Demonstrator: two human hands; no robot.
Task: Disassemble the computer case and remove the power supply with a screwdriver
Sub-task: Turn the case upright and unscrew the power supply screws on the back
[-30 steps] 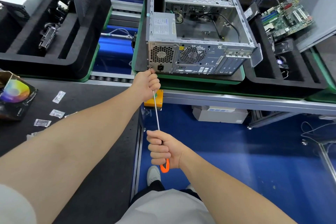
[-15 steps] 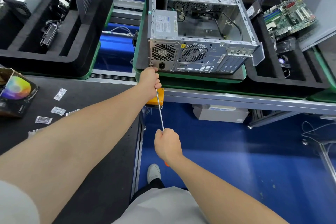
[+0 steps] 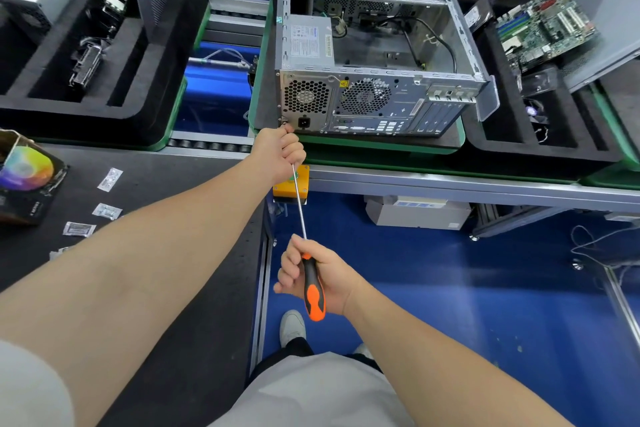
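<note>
An open grey computer case [image 3: 377,104] lies on its side on a green-edged pallet, rear panel toward me. The silver power supply [image 3: 310,42] sits inside at the left, its fan grille on the rear panel. My left hand [image 3: 280,154] is closed around the front of a long screwdriver shaft [image 3: 299,204], with the tip at the case's lower left rear corner. My right hand [image 3: 313,279] grips the orange and black handle [image 3: 313,291], palm turned up.
A black foam tray [image 3: 86,107] with removed parts stands at the left. Another tray [image 3: 540,149] at the right carries a green motherboard [image 3: 543,24]. A yellow button box [image 3: 291,185] hangs under the conveyor rail. Small bags [image 3: 107,211] lie on the black bench at left.
My right hand has rolled around the handle, from knuckles up to palm up, so the orange handle now shows. The left hand stays at the case's corner.
</note>
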